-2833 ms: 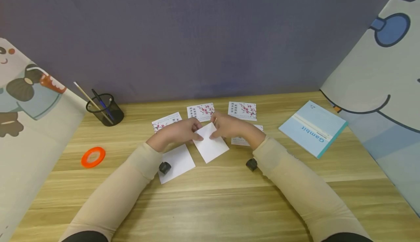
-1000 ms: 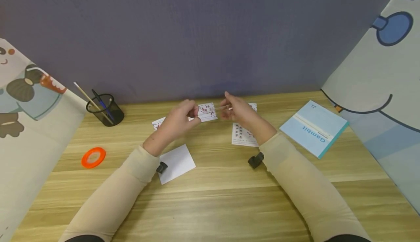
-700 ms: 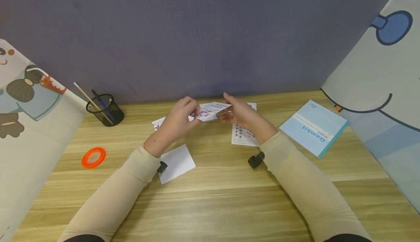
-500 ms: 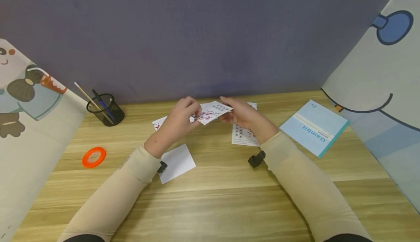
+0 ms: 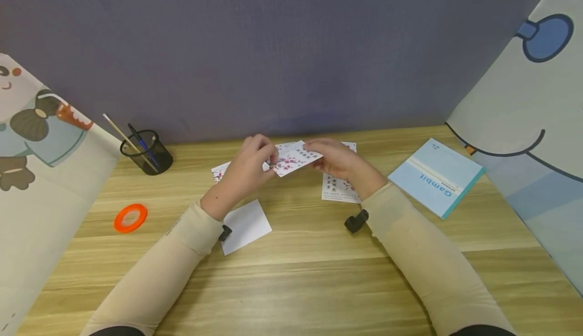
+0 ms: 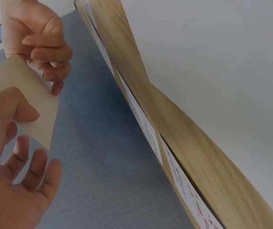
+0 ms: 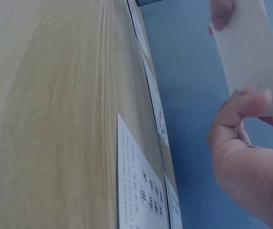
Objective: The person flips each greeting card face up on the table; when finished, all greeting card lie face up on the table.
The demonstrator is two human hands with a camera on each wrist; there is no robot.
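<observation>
Between the two hands, a white card [image 5: 297,161] printed with pink blossoms and dark characters is held up, tilted with its printed side toward the head camera. The left hand [image 5: 246,166] pinches its left end; in the left wrist view that thumb [image 6: 24,107] lies across the plain back of the card [image 6: 29,88]. At the other end, the right hand [image 5: 340,161] pinches it, and the right wrist view has the thumb and curled fingers at the card's edge [image 7: 250,57]. Matching cards lie behind and below, partly hidden by the hands, including one [image 5: 338,190] beneath the right wrist.
A blank white card [image 5: 248,227] lies by the left sleeve. Left on the wooden table [image 5: 291,285] are an orange tape roll [image 5: 130,218] and a black mesh pen holder [image 5: 152,159]. A light-blue Gambit notebook [image 5: 436,176] lies at right; a grey panel [image 5: 291,57] stands behind.
The card showed its blank side at first and has been turned over. Since a second ago, its printed face has tilted toward the head camera, and the right fingers have closed on its end.
</observation>
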